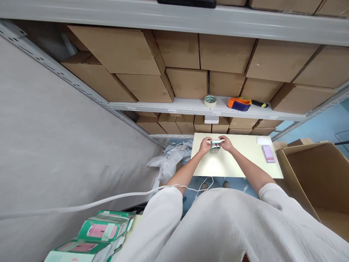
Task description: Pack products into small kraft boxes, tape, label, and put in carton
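Observation:
A small green and white box [215, 146] is held up over the pale table top [237, 169], near its far edge. My left hand [205, 145] grips the box's left side, and my right hand [225, 143] has its fingers closed at the upper right side. The top of the box seems to have a white flap raised, with something dark inside; the contents are too small to make out. Toward the table's right end lie a blurred pink-purple item [268, 154] and a white slip or pad [264, 140].
Shelves with cardboard boxes [187, 83] rise behind the table. A tape roll [210, 101] and an orange-blue tape dispenser [239, 104] sit on one shelf. A large open carton [313, 174] stands right. Green boxes [102, 230] are at lower left; a white cable [114, 198] crosses my left arm.

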The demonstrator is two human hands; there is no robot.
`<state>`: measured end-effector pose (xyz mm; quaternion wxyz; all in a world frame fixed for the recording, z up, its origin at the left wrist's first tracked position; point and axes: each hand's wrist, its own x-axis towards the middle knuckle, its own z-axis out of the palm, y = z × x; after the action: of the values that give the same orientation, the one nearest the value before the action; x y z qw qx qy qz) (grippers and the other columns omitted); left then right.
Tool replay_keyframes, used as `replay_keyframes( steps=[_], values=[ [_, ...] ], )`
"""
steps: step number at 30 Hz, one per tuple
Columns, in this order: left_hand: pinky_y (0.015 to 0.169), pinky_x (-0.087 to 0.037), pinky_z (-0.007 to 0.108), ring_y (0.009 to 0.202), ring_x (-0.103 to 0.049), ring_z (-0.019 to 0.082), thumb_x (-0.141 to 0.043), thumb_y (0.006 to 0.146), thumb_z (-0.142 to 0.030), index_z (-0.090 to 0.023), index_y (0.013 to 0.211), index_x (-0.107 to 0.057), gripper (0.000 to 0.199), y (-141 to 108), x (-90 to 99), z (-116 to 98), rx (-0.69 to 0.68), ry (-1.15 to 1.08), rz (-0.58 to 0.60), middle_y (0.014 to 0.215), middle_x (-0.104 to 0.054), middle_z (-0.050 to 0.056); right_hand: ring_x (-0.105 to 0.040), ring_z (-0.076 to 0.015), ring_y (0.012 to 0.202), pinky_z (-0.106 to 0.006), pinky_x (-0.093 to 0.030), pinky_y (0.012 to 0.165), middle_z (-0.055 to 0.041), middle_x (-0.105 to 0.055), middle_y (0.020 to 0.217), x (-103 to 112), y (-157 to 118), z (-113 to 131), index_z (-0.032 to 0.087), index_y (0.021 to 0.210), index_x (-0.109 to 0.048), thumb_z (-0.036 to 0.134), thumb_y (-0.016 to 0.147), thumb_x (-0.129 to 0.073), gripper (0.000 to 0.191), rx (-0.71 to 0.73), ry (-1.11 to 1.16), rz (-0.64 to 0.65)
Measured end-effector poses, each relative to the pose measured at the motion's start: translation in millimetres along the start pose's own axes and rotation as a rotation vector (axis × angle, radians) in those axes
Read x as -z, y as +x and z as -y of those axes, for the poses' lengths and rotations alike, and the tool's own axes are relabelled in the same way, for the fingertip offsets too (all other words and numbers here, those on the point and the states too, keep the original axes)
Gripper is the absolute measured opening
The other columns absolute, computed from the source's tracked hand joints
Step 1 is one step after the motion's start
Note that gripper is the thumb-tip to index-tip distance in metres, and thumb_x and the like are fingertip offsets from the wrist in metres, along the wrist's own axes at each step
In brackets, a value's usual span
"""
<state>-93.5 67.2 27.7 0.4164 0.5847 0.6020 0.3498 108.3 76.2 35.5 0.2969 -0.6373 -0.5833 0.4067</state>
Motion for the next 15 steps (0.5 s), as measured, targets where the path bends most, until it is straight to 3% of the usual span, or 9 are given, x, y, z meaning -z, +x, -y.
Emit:
replay_keyframes(
  steps=[5,8,10,12,15],
  values=[
    [0.088,-0.060,0.030,0.095,-0.073,0.017,-0.058,0.090,-0.012,-0.020,0.112,-0.074,0.028,-5,11.3,-9,0.093,-0.144,0.043,0.128,-0.073,0.008,-0.069,-0.0202,0.089,-0.040,-0.063,0.087,-0.0079,-0.075,0.113,11,-9,3,0.020,0.116,-0.072,0.032,0.076,-0.057,0.045,0.061,0.120,0.072],
    [0.090,-0.060,0.029,0.103,-0.074,0.017,-0.059,0.097,-0.022,-0.021,0.109,-0.073,0.018,-10,16.1,-10,0.071,-0.165,0.080,0.131,-0.072,0.008,-0.071,-0.0211,0.098,-0.042,-0.062,0.095,-0.0082,-0.074,0.122,15,-16,4,0.022,0.115,-0.074,0.033,0.080,-0.058,0.040,0.052,0.172,0.119],
    [0.094,-0.061,0.030,0.105,-0.074,0.017,-0.071,0.092,-0.023,-0.020,0.109,-0.072,0.017,-13,16.9,-7,0.023,-0.148,0.101,0.135,-0.069,0.009,-0.072,-0.0216,0.105,-0.044,-0.060,0.100,-0.0091,-0.071,0.131,14,-20,3,0.023,0.114,-0.074,0.032,0.081,-0.063,0.036,0.056,0.163,0.119],
    [0.094,-0.062,0.032,0.106,-0.074,0.019,-0.080,0.084,-0.018,-0.019,0.111,-0.071,0.028,-16,15.9,-4,-0.018,-0.129,0.125,0.137,-0.066,0.011,-0.072,-0.0224,0.109,-0.045,-0.060,0.103,-0.0101,-0.069,0.135,12,-23,1,0.023,0.113,-0.074,0.030,0.080,-0.068,0.035,0.081,0.137,0.101],
    [0.091,-0.063,0.033,0.106,-0.074,0.020,-0.082,0.080,-0.012,-0.018,0.111,-0.070,0.033,-17,12.6,0,-0.041,-0.089,0.134,0.134,-0.065,0.011,-0.072,-0.0231,0.110,-0.044,-0.063,0.099,-0.0104,-0.067,0.133,9,-25,-1,0.023,0.112,-0.074,0.025,0.078,-0.071,0.033,0.124,0.084,0.078]
  ],
)
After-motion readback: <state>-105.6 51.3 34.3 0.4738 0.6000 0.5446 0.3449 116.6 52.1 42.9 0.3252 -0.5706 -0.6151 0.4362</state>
